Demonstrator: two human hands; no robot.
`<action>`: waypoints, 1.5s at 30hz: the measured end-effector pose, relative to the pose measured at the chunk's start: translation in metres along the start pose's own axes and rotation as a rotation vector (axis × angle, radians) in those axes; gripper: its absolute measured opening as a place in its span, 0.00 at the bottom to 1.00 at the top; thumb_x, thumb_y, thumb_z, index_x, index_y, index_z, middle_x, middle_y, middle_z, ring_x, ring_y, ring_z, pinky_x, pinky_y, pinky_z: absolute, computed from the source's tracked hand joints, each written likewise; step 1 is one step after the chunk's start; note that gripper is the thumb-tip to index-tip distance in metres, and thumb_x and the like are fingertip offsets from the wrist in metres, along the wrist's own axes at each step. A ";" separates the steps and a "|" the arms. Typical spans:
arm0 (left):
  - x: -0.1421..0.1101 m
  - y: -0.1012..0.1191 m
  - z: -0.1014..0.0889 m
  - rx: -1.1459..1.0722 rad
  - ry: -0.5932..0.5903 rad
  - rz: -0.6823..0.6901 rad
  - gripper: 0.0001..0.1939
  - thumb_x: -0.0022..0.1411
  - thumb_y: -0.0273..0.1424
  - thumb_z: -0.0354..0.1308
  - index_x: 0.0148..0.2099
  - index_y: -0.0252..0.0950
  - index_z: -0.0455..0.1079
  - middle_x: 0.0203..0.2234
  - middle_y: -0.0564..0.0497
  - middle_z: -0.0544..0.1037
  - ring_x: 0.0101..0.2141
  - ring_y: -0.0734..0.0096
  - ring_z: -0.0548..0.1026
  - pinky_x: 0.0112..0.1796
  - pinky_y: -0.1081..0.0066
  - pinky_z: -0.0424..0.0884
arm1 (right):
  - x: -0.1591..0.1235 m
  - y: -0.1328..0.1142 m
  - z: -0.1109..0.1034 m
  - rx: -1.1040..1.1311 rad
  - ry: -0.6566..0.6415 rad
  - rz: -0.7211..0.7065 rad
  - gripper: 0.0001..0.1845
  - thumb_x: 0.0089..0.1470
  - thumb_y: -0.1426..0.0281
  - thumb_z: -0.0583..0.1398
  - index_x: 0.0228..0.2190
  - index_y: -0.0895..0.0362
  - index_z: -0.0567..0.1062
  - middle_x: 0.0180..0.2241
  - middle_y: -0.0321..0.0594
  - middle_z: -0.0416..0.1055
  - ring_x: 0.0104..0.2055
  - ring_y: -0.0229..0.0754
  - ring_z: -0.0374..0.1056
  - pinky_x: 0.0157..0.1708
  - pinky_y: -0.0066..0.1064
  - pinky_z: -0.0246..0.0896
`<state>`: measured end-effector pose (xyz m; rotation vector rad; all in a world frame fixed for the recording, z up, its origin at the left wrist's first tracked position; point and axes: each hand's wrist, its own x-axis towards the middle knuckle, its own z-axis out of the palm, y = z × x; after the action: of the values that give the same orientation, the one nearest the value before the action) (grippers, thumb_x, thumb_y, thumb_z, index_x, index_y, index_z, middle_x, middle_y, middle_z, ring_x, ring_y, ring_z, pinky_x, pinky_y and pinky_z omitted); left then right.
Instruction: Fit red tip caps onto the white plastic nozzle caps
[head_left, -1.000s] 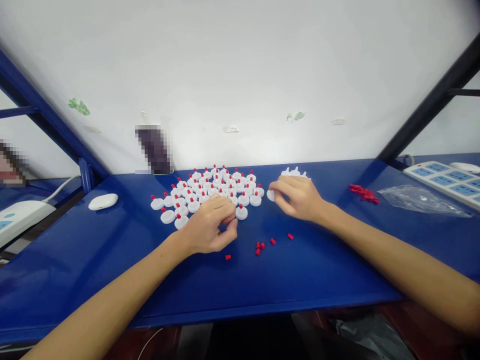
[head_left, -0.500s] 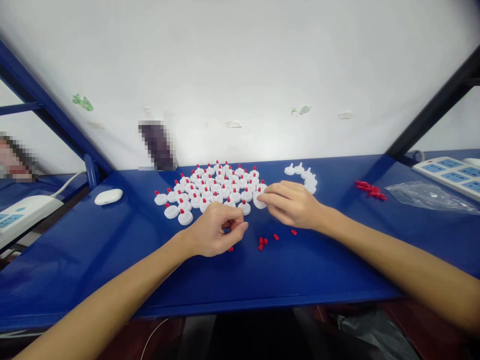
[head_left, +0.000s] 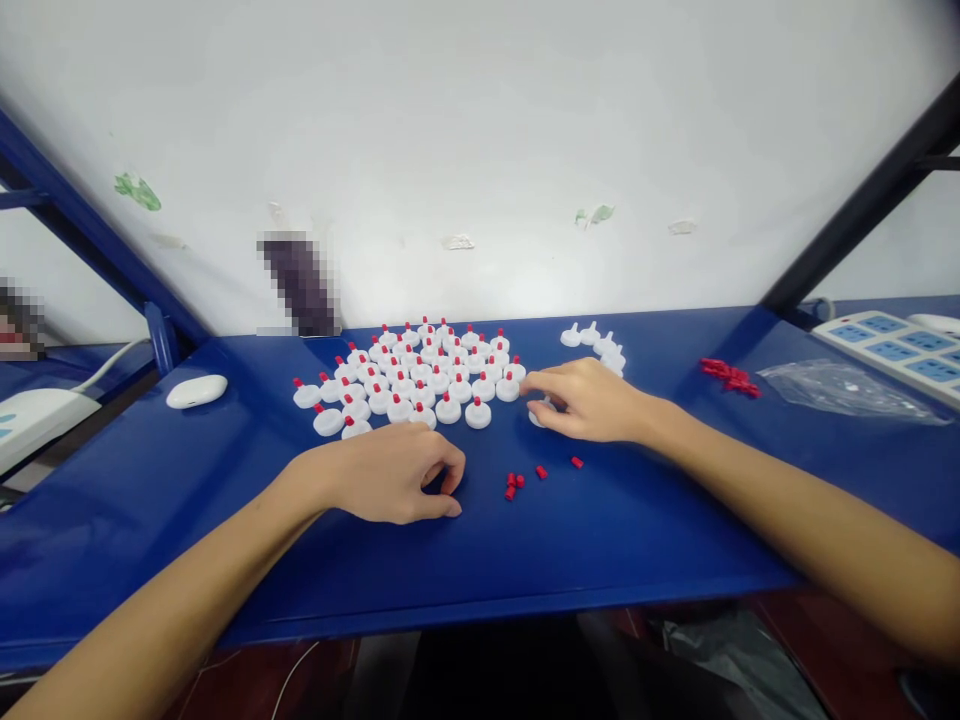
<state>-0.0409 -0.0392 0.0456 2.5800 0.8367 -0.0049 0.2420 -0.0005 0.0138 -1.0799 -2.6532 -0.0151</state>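
Note:
My right hand (head_left: 592, 402) is at the right edge of the cluster, its thumb and fingers closed around a white cap (head_left: 537, 412) that is mostly covered. No red tip shows on that cap. Low over the table, my left hand (head_left: 397, 475) has thumb and index finger curled close together; whatever lies between them is hidden. Several white caps with red tips (head_left: 478, 414) stand upright in a dense group beyond my hands. Small loose red tips (head_left: 511, 486) lie between my two hands.
White caps without red tips (head_left: 570, 338) form an arc behind my right hand. A pile of red tips (head_left: 729, 377) and a clear plastic bag (head_left: 847, 390) lie to the right, near a power strip (head_left: 900, 345). At left sits a white oval case (head_left: 196, 391).
My right hand has let go of a red-tipped cap at the cluster's edge and now grips another white cap slightly nearer. My left hand has moved left and down, over where a loose red tip lay.

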 end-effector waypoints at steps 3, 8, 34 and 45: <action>-0.001 0.000 0.000 0.002 -0.033 -0.012 0.06 0.61 0.32 0.61 0.31 0.39 0.74 0.18 0.57 0.71 0.20 0.75 0.67 0.23 0.74 0.58 | -0.001 0.003 -0.006 -0.002 -0.091 0.098 0.15 0.59 0.59 0.57 0.39 0.56 0.75 0.21 0.35 0.70 0.21 0.38 0.61 0.26 0.30 0.43; 0.009 0.004 0.011 -0.029 0.095 0.028 0.04 0.59 0.30 0.61 0.31 0.38 0.73 0.16 0.60 0.68 0.19 0.79 0.64 0.26 0.74 0.59 | -0.003 0.011 -0.006 0.039 -0.193 0.172 0.22 0.56 0.49 0.59 0.29 0.56 0.72 0.23 0.37 0.72 0.23 0.39 0.63 0.25 0.29 0.44; 0.036 0.003 0.045 -0.462 0.891 0.075 0.05 0.64 0.29 0.56 0.37 0.35 0.73 0.19 0.59 0.58 0.21 0.79 0.56 0.24 0.75 0.56 | 0.005 -0.042 0.016 0.454 0.407 0.000 0.16 0.54 0.70 0.62 0.46 0.58 0.74 0.38 0.41 0.71 0.22 0.30 0.62 0.24 0.26 0.58; 0.039 0.001 0.044 -0.754 0.861 0.029 0.11 0.65 0.38 0.58 0.38 0.35 0.74 0.21 0.55 0.68 0.21 0.78 0.61 0.22 0.76 0.60 | 0.001 -0.044 0.013 0.428 0.271 -0.145 0.15 0.58 0.61 0.61 0.24 0.56 0.68 0.20 0.32 0.67 0.27 0.37 0.61 0.34 0.30 0.57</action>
<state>-0.0029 -0.0359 0.0008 1.8060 0.8348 1.2409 0.2078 -0.0297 0.0061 -0.6912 -2.3360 0.3365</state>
